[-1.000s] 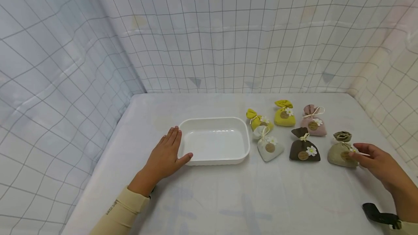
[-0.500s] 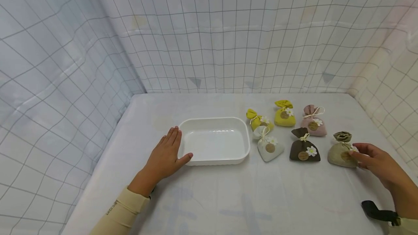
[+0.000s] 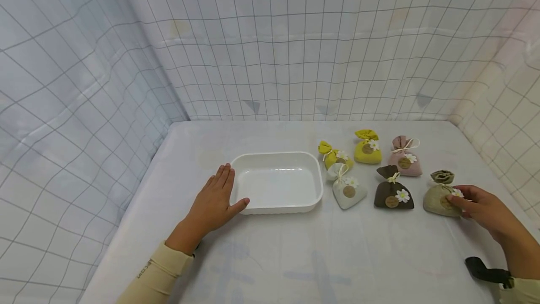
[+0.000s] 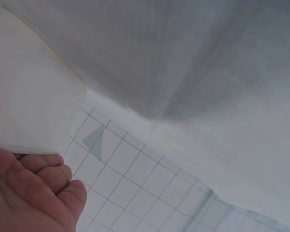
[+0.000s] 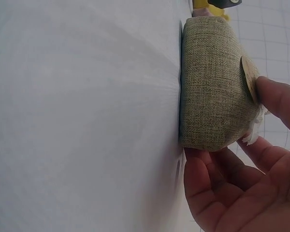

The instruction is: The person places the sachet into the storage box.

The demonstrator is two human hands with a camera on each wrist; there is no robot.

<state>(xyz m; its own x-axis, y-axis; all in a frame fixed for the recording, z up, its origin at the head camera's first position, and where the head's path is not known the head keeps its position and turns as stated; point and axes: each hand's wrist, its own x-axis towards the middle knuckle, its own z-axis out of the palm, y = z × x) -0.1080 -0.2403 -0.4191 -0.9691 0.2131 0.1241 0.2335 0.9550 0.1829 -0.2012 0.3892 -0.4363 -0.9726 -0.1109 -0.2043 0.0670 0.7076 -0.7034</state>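
Right hand (image 3: 489, 211) has edged inward, pinching the olive bag (image 3: 436, 201). A brown bag (image 3: 389, 191) and white bag (image 3: 341, 194) lie between it and the tray (image 3: 276, 186), whose left edge the left hand (image 3: 214, 201) touches, fingers together.

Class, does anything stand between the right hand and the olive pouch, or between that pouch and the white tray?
Nothing visible separates the right hand from the olive pouch: they touch. Straight across the table towards the white tray lie the dark brown pouch, then the pale grey pouch, nearer the tray.

A curtained-off work booth, shown by grid-patterned sheets (image 3: 270, 50) walling a white-covered table (image 3: 270, 247).
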